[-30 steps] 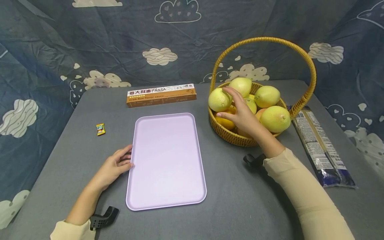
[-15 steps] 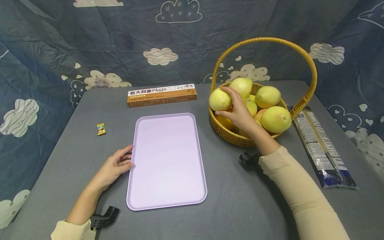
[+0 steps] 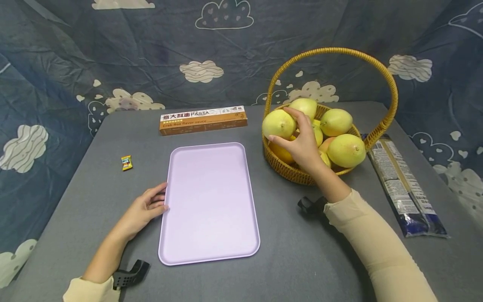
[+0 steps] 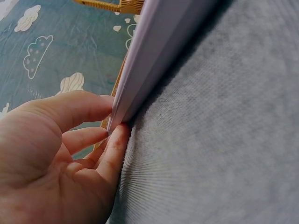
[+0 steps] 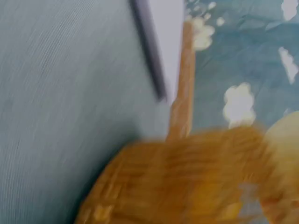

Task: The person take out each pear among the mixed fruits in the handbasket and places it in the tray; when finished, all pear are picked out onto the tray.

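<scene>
From my far-off seat, I judged this to be the picking-up step. The right hand (image 3: 302,144) grasped the pale yellow-green round fruit (image 3: 277,125), with its thumb low on 1 side and its other fingers on the far side. The fruit was at the left side of the golden-brown woven round basket (image 3: 288,172). I could not tell if it touched the fruit below. The left hand (image 3: 140,214) had its fingers loosely bent; their tips touched the left edge of the pale purple flat plastic tray (image 3: 209,201).

I thought the next move called for a snug but soft hold and a lift over the basket's rim, clear of the tall handle (image 3: 332,50). If the fruit was bound for the tray, it would need a gentle set-down, since a round thing could roll there.

The fruit looked smooth. The basket looked bumpy, with thin strands wound in rows, and its handle made a big arch. The tray looked hard and sleek, with round corners and a low lip. The grey cloth-topped counter (image 3: 286,251) showed tiny threads up close. A long brown and white card pasta box (image 3: 203,121) lay behind the tray, and a crinkly silver and blue plastic bag (image 3: 403,186) lay right of the basket. The right wrist view was blurry.
</scene>
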The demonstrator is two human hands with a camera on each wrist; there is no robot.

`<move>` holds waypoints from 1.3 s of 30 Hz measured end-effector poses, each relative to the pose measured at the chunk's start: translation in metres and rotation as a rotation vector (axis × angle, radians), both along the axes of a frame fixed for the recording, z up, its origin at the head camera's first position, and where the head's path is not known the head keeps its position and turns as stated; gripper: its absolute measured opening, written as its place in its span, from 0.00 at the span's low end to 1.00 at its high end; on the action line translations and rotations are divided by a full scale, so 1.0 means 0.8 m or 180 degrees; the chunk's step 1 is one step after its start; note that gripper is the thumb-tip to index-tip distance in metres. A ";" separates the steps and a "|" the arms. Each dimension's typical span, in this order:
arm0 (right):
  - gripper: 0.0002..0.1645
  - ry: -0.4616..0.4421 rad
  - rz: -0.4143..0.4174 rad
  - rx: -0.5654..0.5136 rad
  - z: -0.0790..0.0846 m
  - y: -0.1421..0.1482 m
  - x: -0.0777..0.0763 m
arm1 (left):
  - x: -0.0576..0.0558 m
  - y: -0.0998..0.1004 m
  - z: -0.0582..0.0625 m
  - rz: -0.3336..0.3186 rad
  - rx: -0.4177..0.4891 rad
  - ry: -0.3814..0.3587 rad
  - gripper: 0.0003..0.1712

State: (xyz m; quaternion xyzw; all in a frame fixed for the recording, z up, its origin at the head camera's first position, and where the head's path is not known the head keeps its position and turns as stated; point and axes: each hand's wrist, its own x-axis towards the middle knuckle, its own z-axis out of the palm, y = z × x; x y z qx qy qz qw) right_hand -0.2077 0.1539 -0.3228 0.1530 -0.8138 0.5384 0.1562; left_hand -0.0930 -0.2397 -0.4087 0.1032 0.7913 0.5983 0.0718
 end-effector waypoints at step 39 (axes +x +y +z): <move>0.40 -0.1132 0.1093 0.0235 -0.077 -0.212 -0.007 | 0.000 -0.002 -0.002 -0.0082 -0.0040 0.0091 0.34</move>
